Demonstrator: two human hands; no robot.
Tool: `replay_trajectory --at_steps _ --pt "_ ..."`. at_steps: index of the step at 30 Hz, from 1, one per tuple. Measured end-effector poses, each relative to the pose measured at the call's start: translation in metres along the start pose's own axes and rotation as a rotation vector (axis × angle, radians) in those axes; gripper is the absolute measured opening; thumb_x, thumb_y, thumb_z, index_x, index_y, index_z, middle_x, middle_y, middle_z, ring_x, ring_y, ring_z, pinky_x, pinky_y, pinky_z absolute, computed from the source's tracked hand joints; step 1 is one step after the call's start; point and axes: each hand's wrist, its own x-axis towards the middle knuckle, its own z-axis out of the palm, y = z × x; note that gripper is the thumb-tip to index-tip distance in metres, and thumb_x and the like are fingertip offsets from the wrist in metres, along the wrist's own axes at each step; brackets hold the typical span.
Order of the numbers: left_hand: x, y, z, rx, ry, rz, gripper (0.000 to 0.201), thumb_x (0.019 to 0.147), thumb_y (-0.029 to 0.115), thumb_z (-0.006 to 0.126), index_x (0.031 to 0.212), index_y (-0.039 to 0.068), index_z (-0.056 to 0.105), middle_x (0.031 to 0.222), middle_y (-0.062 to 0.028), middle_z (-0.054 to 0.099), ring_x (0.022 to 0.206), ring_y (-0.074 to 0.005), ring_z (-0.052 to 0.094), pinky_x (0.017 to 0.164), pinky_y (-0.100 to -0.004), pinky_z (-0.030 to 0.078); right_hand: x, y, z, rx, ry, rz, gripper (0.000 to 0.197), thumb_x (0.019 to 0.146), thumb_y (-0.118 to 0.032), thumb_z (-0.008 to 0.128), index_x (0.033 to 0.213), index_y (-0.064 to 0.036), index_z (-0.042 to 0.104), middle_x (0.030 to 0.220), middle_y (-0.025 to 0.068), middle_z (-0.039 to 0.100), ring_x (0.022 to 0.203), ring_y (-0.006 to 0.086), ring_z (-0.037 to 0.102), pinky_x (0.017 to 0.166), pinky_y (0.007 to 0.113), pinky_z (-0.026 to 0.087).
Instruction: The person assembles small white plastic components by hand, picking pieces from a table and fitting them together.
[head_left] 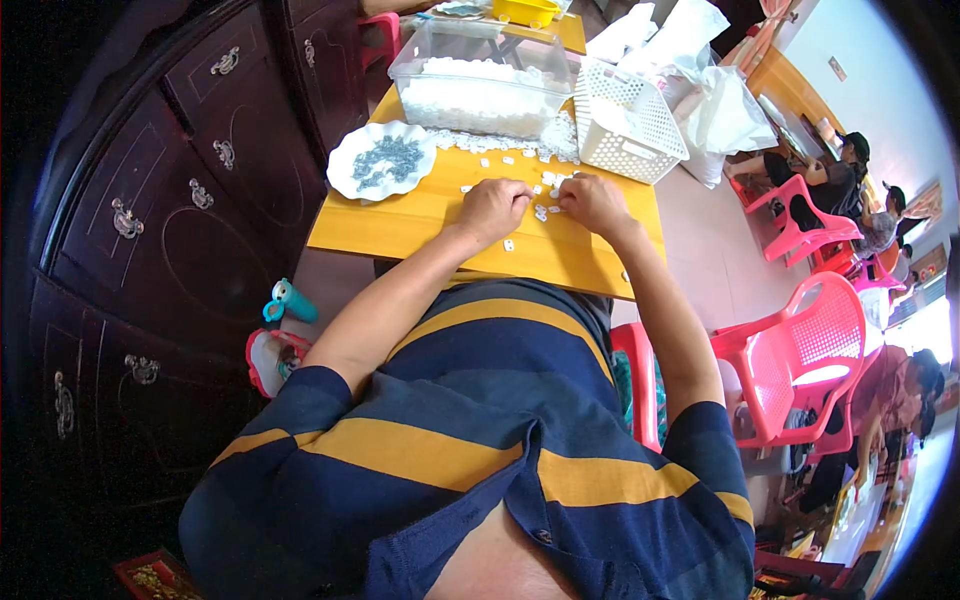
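My left hand [494,209] hovers over the yellow table, fingers curled into a pinch; what they hold, if anything, is too small to make out. Just to its right, my right hand [596,204] is closed too, fingertips down beside a loose group of small white plastic pieces [541,212]. Whatever lies between those fingertips is hidden. One single white piece [509,245] rests nearer to me, below the left hand. A scalloped white plate [343,162] with many small dark grey parts [388,162] stands at the table's left.
A clear plastic bin [480,85] full of white pieces stands at the table's back, more pieces heaped before it. Right of it is a white perforated basket [630,150]. White sacks [725,120], pink chairs [800,350] and seated people are to the right; dark cabinets [170,220] line the left.
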Motion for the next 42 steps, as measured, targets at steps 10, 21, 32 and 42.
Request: replay_trajectory --at_steps 10,21,32,42 --pt "0.000 0.000 -0.001 0.017 -0.028 0.001 0.018 0.088 0.018 0.060 0.092 0.009 0.075 0.090 -0.0143 0.073 0.083 -0.0343 0.070 0.077 -0.0444 0.056 0.023 0.001 -0.004 -0.127 -0.227 -0.019 0.021 0.082 -0.023 0.059 0.090 -0.0094 0.072 0.088 0.0154 0.072 0.083 0.0346 0.069 0.075 0.045 0.055" --pt "0.002 0.000 -0.003 -0.040 -0.004 0.041 0.017 0.087 0.013 0.063 0.095 0.004 0.074 0.090 -0.0168 0.073 0.082 -0.0322 0.071 0.076 -0.0411 0.056 0.020 0.002 -0.005 -0.078 -0.164 -0.014 0.023 0.083 -0.023 0.056 0.089 -0.0059 0.071 0.086 0.0182 0.071 0.082 0.0361 0.069 0.076 0.046 0.054" --pt "0.007 0.027 -0.015 -0.197 0.154 0.120 0.014 0.086 0.009 0.066 0.098 0.006 0.072 0.082 -0.0109 0.072 0.061 -0.0189 0.068 0.060 -0.0314 0.053 0.008 -0.036 -0.040 0.646 -0.247 0.208 0.028 0.095 -0.028 0.060 0.098 -0.0015 0.068 0.075 0.0028 0.063 0.068 0.0129 0.058 0.062 0.030 0.047" --pt "0.008 0.021 -0.020 -0.235 0.191 0.120 0.007 0.086 0.010 0.070 0.090 0.004 0.070 0.075 -0.0076 0.069 0.055 -0.0137 0.060 0.055 -0.0287 0.049 0.009 -0.027 -0.013 1.110 -0.231 0.256 0.023 0.098 -0.029 0.062 0.090 -0.0075 0.065 0.077 -0.0044 0.058 0.065 0.0059 0.052 0.059 0.022 0.042"
